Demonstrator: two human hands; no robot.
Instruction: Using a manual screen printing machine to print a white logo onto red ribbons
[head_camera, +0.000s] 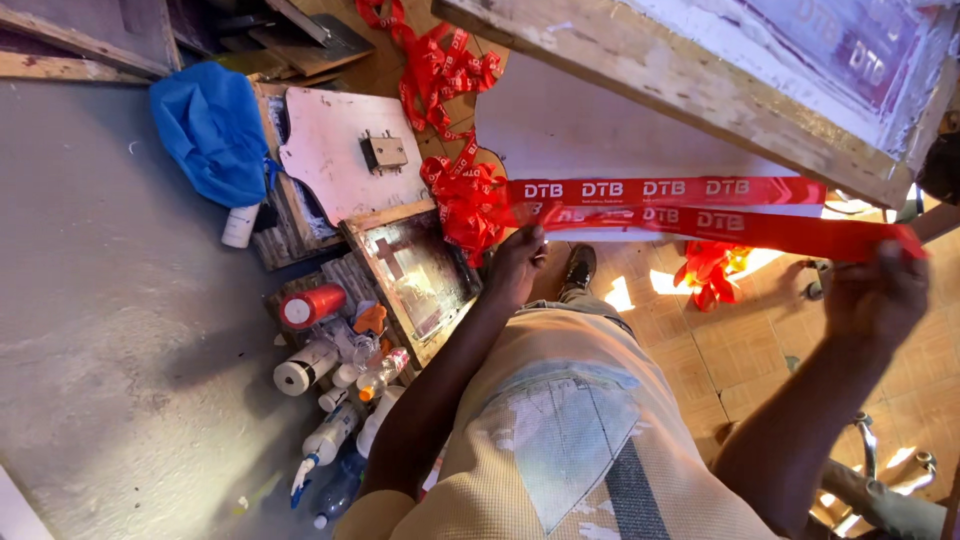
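Left hand pinches red printed ribbon near bunched coil; right hand grips same ribbon's far end. Ribbon stretched taut between hands, over white bench, just below wooden screen-printing frame.

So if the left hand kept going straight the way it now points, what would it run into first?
Probably the bunched red ribbon just beyond the left hand, which already grips the ribbon's stretched part; past that lies the white board. Depth is hard to judge from this view.
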